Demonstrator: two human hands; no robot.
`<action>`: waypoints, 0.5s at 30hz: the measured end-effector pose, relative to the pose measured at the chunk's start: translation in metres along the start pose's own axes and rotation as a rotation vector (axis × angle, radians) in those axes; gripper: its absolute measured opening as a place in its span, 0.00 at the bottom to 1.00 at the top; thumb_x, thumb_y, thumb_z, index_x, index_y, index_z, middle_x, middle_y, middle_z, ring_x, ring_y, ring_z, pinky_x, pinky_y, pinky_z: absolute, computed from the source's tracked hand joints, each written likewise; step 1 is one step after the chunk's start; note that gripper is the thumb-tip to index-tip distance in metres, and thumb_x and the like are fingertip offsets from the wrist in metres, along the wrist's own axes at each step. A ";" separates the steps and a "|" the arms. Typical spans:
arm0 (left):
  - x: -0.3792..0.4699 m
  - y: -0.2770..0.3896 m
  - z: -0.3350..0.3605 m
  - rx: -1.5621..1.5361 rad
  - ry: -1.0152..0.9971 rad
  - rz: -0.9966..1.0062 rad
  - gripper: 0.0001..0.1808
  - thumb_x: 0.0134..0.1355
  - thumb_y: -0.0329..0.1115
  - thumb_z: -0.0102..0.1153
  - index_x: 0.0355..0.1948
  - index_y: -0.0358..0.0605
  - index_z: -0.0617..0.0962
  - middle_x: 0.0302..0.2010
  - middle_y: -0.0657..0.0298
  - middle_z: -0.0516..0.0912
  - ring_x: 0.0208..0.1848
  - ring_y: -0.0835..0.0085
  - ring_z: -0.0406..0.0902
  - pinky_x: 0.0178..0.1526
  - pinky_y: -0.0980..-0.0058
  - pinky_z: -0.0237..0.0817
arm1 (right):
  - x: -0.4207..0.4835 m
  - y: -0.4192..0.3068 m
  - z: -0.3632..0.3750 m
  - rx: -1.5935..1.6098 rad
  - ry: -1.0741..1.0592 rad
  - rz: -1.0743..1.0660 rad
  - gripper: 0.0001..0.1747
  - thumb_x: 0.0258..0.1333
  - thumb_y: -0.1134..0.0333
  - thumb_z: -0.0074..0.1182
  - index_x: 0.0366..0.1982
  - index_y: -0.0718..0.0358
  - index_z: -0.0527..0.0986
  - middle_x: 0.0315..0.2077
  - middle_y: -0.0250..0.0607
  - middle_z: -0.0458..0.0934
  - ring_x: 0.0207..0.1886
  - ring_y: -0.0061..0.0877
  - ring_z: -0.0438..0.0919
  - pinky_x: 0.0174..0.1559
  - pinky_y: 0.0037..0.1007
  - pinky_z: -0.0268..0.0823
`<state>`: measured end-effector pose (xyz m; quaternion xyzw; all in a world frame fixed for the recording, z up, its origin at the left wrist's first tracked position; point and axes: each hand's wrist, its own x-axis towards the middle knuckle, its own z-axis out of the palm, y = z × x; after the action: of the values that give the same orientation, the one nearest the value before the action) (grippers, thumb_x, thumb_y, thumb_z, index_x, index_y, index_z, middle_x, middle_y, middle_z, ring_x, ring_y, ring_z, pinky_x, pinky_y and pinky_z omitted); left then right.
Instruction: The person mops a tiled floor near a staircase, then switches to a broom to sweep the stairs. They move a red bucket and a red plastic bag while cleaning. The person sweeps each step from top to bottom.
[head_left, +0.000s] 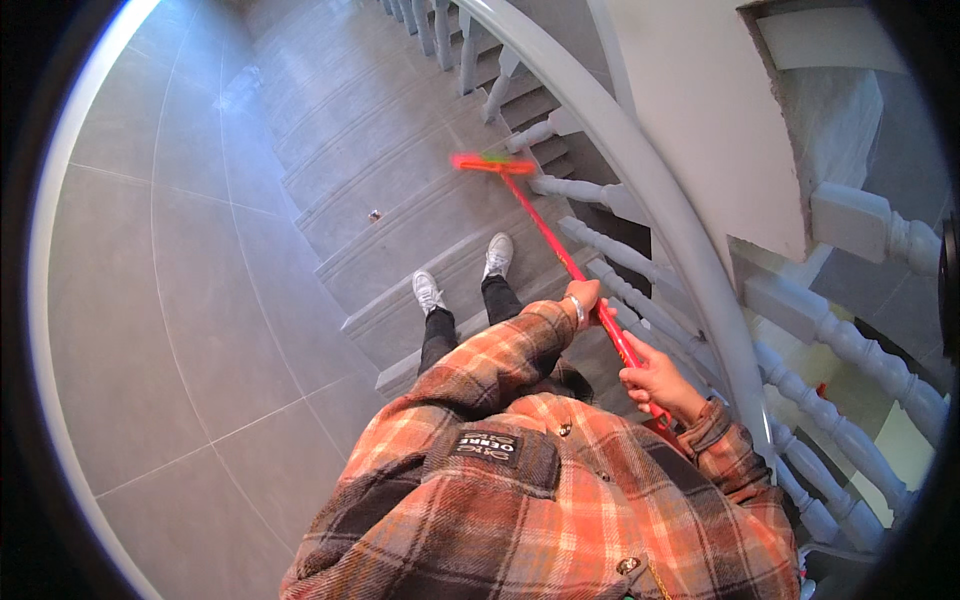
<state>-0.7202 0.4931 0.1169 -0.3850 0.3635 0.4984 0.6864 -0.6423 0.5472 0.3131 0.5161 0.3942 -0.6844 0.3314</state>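
Both of my hands grip the red handle of a broom (541, 223), which slants down the stairs away from me. My left hand (584, 298), with a bracelet at the wrist, holds it partway along. Nearer my body, my right hand (660, 377) is wrapped around it close to the upper end. The broom's orange, pink and green head (493, 164) is blurred and lies across a lower grey stair, beside the balusters. To its left, a small pile of debris (374, 216) sits on a tread.
My white shoes (463, 274) stand on the grey stair treads (397, 296). A curved pale handrail (675, 195) with turned balusters (600, 193) runs along the right. On the left is a large grey tiled wall (225, 300). More stairs (529, 97) show beyond the balusters.
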 end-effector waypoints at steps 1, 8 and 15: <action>0.003 0.001 0.005 -0.024 0.026 -0.001 0.07 0.50 0.28 0.40 0.31 0.41 0.64 0.20 0.59 0.68 0.21 0.61 0.72 0.26 0.56 0.68 | 0.000 -0.006 -0.005 0.047 -0.014 0.006 0.39 0.47 0.75 0.44 0.59 0.51 0.43 0.15 0.28 0.62 0.12 0.13 0.60 0.11 0.18 0.55; 0.045 0.007 -0.018 -0.019 -0.051 -0.030 0.06 0.49 0.27 0.41 0.31 0.42 0.63 0.19 0.61 0.68 0.21 0.62 0.72 0.26 0.54 0.67 | 0.036 0.011 0.009 -0.364 0.157 -0.104 0.37 0.45 0.73 0.45 0.58 0.55 0.46 0.13 0.31 0.64 0.10 0.17 0.63 0.10 0.22 0.58; -0.044 -0.025 -0.067 -0.144 -0.113 0.025 0.09 0.52 0.31 0.48 0.31 0.39 0.65 0.19 0.60 0.71 0.22 0.59 0.74 0.31 0.55 0.68 | 0.038 0.073 0.009 -0.603 -0.082 -0.810 0.36 0.44 0.74 0.47 0.57 0.62 0.49 0.23 0.32 0.69 0.14 0.14 0.64 0.17 0.18 0.59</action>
<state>-0.7140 0.4105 0.1305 -0.4001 0.2922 0.5529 0.6700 -0.5930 0.5034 0.2636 0.1760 0.7297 -0.6332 0.1891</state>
